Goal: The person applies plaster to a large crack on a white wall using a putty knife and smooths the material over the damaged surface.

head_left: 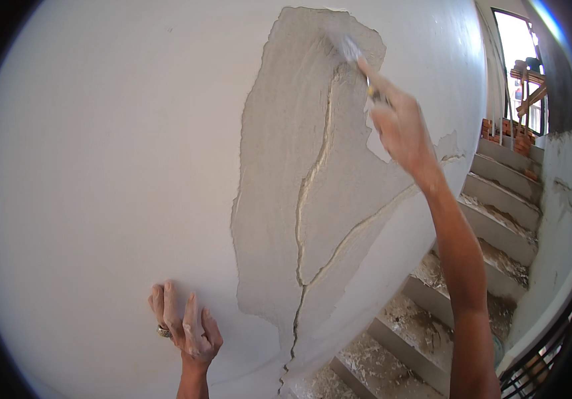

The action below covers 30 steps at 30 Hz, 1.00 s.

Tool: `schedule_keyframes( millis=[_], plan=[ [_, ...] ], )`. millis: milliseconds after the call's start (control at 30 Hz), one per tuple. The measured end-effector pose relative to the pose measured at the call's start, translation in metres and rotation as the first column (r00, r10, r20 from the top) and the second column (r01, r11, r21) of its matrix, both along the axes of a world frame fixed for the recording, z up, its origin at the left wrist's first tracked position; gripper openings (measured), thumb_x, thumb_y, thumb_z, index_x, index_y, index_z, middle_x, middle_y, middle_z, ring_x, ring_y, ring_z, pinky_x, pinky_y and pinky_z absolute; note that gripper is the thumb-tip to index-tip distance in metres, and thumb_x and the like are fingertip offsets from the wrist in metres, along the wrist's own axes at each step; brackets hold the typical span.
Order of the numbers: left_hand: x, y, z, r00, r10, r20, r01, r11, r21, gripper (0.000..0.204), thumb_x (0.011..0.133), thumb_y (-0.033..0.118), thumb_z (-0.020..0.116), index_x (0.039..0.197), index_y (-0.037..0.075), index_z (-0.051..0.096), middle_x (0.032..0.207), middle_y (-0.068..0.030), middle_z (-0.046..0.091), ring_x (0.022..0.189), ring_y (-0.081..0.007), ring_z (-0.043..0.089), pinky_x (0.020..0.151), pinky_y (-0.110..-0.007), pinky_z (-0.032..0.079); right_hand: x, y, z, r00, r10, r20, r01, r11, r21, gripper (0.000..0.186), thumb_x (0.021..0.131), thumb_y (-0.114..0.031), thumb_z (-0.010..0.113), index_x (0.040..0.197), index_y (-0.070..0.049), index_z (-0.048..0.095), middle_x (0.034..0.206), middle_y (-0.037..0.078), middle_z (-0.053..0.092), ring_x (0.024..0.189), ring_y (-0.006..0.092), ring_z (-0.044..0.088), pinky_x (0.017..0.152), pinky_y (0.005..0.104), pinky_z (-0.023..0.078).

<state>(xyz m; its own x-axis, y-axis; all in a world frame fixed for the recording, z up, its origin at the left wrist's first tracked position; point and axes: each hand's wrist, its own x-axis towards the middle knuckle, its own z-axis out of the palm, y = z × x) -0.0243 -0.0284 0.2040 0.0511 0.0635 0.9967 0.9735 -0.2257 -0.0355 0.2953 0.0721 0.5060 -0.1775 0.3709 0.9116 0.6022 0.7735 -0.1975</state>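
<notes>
My right hand [395,126] grips the handle of a metal scraper [348,48], whose blurred blade is at the upper part of a grey patch [272,133] in the white wall [99,133]. A pale, filled-looking crack [329,120] runs down the patch and meets a branch from the right, continuing below as a dark jagged crack [294,339]. My left hand [186,319], with a ring on one finger, rests spread on the white wall at lower left, its fingers apart and holding nothing.
Concrete stairs [505,186] strewn with pale debris climb along the right. At the top are a bright opening [513,36], wooden pieces [529,76] and stacked red bricks [492,130]. A worn wall [559,193] and a dark metal railing [552,332] border the far right.
</notes>
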Motion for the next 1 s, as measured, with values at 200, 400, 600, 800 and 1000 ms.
schedule_keyframes(
  millis=[200, 400, 600, 800, 1000],
  plan=[
    [0.002, -0.011, 0.048, 0.999, -0.032, -0.035, 0.032, 0.999, 0.024, 0.038, 0.099, 0.01, 0.055, 0.135, -0.001, 0.054, 0.15, -0.0302, 0.046, 0.143, -0.0526, 0.038, 0.115, -0.06, 0.033, 0.042, -0.017, -0.148, 0.996, -0.024, -0.091, 0.02, 0.999, -0.045, 0.061, 0.086, -0.003, 0.055, 0.148, -0.009, 0.055, 0.085, 0.014, 0.061, 0.07, 0.013, 0.052, 0.067, 0.0304, 0.05],
    [0.036, -0.004, 0.178, 0.963, 0.066, -0.26, -0.043, 0.995, 0.093, 0.055, 0.091, 0.015, 0.069, 0.141, 0.0, 0.055, 0.156, -0.0241, 0.043, 0.15, -0.0465, 0.029, 0.122, -0.058, 0.029, 0.088, -0.056, -0.351, 0.955, -0.196, -0.221, 0.047, 0.84, -0.54, 0.026, 0.082, -0.009, 0.061, 0.107, -0.003, 0.067, 0.071, 0.014, 0.054, 0.063, 0.0167, 0.051, 0.059, 0.0354, 0.046],
    [0.078, 0.057, 0.309, 0.879, 0.222, -0.422, -0.036, 0.913, 0.406, 0.057, 0.087, 0.011, 0.075, 0.14, 0.003, 0.058, 0.156, -0.0157, 0.045, 0.15, -0.0345, 0.035, 0.124, -0.052, 0.029, 0.097, -0.113, -0.498, 0.917, -0.234, -0.323, -0.069, 0.705, -0.706, 0.033, 0.082, -0.01, 0.055, 0.111, 0.003, 0.065, 0.072, 0.011, 0.054, 0.065, 0.018, 0.049, 0.061, 0.0359, 0.045],
    [0.115, 0.089, 0.39, 0.834, 0.402, -0.379, -0.22, 0.871, 0.439, 0.043, 0.09, 0.016, 0.071, 0.126, -0.006, 0.064, 0.135, -0.0239, 0.056, 0.132, -0.04, 0.049, 0.119, -0.049, 0.035, 0.104, -0.168, -0.594, 0.844, -0.327, -0.426, -0.164, 0.598, -0.784, 0.038, 0.08, -0.01, 0.052, 0.113, 0.007, 0.064, 0.078, 0.014, 0.058, 0.07, 0.0196, 0.052, 0.065, 0.0382, 0.046],
    [0.147, 0.092, 0.426, 0.88, 0.341, -0.33, -0.337, 0.939, 0.072, 0.046, 0.091, 0.02, 0.069, 0.127, -0.008, 0.063, 0.137, -0.0255, 0.054, 0.133, -0.0407, 0.048, 0.119, -0.05, 0.033, 0.105, -0.183, -0.602, 0.812, -0.413, -0.411, -0.181, 0.491, -0.852, 0.038, 0.081, -0.01, 0.053, 0.113, 0.007, 0.064, 0.079, 0.014, 0.058, 0.071, 0.0198, 0.053, 0.066, 0.0378, 0.046]
  ],
)
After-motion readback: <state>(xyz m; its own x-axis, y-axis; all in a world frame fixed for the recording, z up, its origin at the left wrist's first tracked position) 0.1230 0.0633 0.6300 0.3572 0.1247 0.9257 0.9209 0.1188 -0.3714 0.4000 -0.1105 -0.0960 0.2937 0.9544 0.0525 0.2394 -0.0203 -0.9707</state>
